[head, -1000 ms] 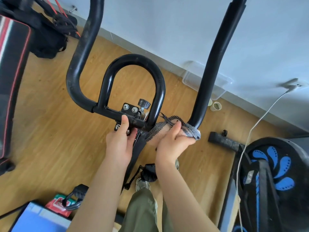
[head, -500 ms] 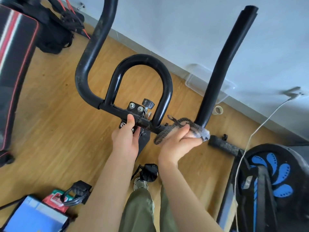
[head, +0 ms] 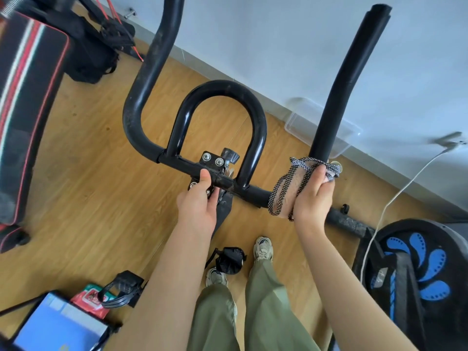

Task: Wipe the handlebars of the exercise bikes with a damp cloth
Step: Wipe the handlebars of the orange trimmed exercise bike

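Note:
The black handlebar (head: pixel 253 193) of an exercise bike fills the middle of the view, with a U-shaped loop in its centre and two long upright grips. My right hand (head: pixel 315 192) presses a pinkish cloth with a black-and-white woven edge (head: pixel 285 188) around the bend at the base of the right upright grip (head: pixel 347 79). My left hand (head: pixel 200 201) grips the cross tube beside the bolted clamp (head: pixel 212 159), thumb on top.
A second machine with a black and blue wheel cover (head: pixel 420 272) stands at the right, with a white cable (head: pixel 395 196) running to the wall. A clear plastic tub (head: pixel 342 138) sits by the wall. A striped padded bench (head: pixel 27 102) stands left. A tablet (head: pixel 58 325) lies bottom left.
My right hand has slid the cloth rightwards along the bar into the bend under the right upright grip. My left hand stays on the cross tube.

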